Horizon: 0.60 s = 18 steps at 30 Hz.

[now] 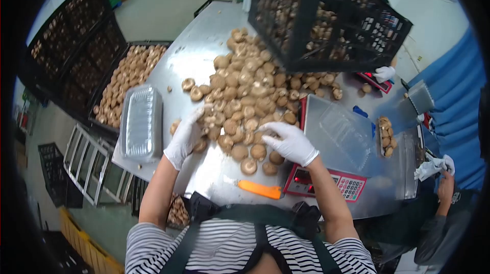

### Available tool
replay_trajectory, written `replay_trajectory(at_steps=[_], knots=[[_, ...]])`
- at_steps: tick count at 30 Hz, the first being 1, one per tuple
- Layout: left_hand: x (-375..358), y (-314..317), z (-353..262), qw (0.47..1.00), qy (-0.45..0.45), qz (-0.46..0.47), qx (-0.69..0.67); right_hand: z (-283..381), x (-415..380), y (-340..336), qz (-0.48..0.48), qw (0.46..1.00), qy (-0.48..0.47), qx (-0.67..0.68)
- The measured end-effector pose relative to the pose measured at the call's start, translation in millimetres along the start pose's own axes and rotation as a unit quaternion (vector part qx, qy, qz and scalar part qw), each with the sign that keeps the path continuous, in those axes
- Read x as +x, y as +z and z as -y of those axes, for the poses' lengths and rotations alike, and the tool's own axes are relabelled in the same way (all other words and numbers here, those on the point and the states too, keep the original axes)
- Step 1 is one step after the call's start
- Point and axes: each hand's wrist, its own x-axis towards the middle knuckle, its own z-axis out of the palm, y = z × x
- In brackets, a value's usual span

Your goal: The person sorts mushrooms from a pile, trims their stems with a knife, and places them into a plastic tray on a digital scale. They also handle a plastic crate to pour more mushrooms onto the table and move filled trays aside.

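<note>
Upper left, we note a tilted black crate (pixel 76 49) beside a second one full of brown mushrooms. Left of centre, a clear plastic tray (pixel 141 123) sits on the metal table (pixel 196 44). Just right of it, the gloved left hand (pixel 185 138) is at the pile's near-left edge, fingers loosely bent; we cannot tell whether it grips a mushroom. The mushroom pile (pixel 250 90) spreads over the centre, loose caps along its lower edge. Below it we record an orange-handled tool (pixel 260 188). The gloved right hand (pixel 292 142) reaches in at the pile's right side, palm down, thumb and fingers parted, with no firm hold visible. Top centre to upper right, a dark crate (pixel 337 62) leans over the pile, mushrooms inside. Right of centre, a clear plastic sheet or tray (pixel 334 136) covers a red scale (pixel 349 188). Farther right, we see another person's gloved hand (pixel 384 74) near a second red display, and a filled tray of mushrooms (pixel 387 138) below.
</note>
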Motion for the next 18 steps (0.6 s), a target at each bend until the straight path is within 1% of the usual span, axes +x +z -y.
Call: replay_trajectory(at_steps=[1,3,5,6,9,11,12,13,15,17,18], knots=[[-6,-8,2,0.999,0.004,0.018,-0.028,6,1,-1,0.010,1.000,0.005,0.013],[-26,-17,4,1.000,0.016,-0.015,0.001,-5,8,2,0.041,0.997,-0.044,-0.042],[-57,-32,2,0.998,0.021,-0.016,0.064,-5,21,0,0.061,0.994,-0.057,-0.074],[-73,-40,1,0.995,0.023,-0.014,0.095,-8,32,0,0.071,0.994,-0.049,-0.074],[-125,-56,-2,0.976,0.030,-0.073,0.204,-12,69,-2,0.065,0.982,-0.060,-0.170],[-159,-67,-3,0.976,-0.029,-0.071,0.205,-20,100,6,0.019,0.974,-0.073,-0.216],[-175,-73,-3,0.975,-0.057,-0.070,0.205,-20,114,7,0.013,0.970,-0.054,-0.238],[-189,-77,-3,0.964,-0.090,-0.079,0.237,-31,131,15,-0.002,0.966,-0.037,-0.256],[-216,-88,0,0.937,-0.157,-0.096,0.298,-35,157,27,0.013,0.950,-0.011,-0.311],[-238,-139,39,0.899,-0.113,-0.077,0.416,-32,169,38,0.031,0.927,-0.016,-0.372],[-248,-153,53,0.875,-0.167,-0.136,0.433,-31,173,43,0.039,0.914,-0.017,-0.403]])
